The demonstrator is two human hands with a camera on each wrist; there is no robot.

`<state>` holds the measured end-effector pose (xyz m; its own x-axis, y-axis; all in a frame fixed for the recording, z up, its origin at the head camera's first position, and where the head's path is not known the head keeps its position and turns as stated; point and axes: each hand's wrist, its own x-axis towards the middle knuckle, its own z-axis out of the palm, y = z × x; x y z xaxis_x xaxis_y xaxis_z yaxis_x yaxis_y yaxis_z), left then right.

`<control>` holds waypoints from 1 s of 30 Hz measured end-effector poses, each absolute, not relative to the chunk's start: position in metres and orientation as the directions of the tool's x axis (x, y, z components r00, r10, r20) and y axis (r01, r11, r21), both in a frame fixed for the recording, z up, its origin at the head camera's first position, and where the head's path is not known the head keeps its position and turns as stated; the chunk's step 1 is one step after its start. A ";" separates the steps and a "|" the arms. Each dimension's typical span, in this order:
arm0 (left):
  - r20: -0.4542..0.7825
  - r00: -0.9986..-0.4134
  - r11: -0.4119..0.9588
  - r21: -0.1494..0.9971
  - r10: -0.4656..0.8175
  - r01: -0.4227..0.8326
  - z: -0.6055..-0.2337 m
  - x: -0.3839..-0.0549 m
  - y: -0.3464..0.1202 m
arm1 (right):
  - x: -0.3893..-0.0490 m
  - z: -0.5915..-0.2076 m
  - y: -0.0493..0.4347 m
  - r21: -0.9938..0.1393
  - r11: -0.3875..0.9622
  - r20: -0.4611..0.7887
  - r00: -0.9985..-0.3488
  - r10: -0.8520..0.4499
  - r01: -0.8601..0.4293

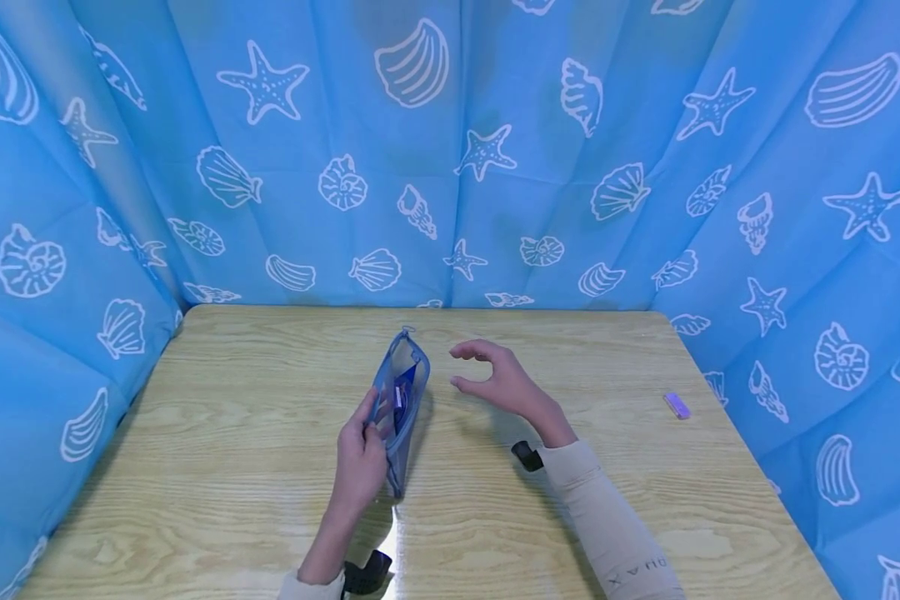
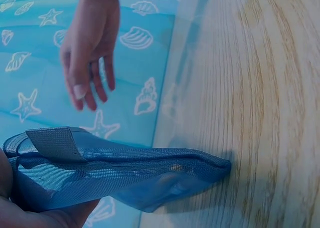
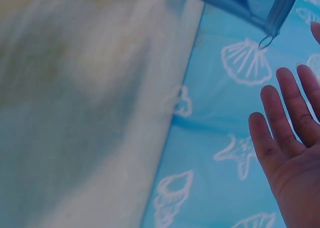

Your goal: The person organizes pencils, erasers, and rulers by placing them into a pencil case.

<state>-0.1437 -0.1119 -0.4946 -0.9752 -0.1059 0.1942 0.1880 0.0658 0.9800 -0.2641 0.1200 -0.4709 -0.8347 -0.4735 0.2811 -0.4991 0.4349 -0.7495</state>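
In the head view my left hand (image 1: 362, 458) grips one side of a blue mesh zipper pouch (image 1: 412, 417), which stands upright on the table with its top gaping. Inside it lies a dark blue item (image 1: 402, 396) with a small white mark. A ring pull hangs at the pouch's far end, also visible in the right wrist view beside the pouch (image 3: 235, 2). To the right of the pouch, my right hand (image 1: 498, 379) hovers above the table, apart from it, thumb and fingers spread and holding nothing. The left wrist view shows the pouch (image 2: 125, 173) from its side.
A small purple block-like item (image 1: 677, 406) lies on the right part of the wooden table (image 1: 270, 400). Blue curtains (image 1: 450, 208) with white shells and starfish stand along the back and both sides of the table.
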 end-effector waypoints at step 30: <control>0.188 -0.978 0.051 0.982 -0.092 0.184 -0.496 -0.142 -0.111 | -0.228 -0.509 0.308 -0.764 0.590 0.221 -0.965 -0.141 -0.262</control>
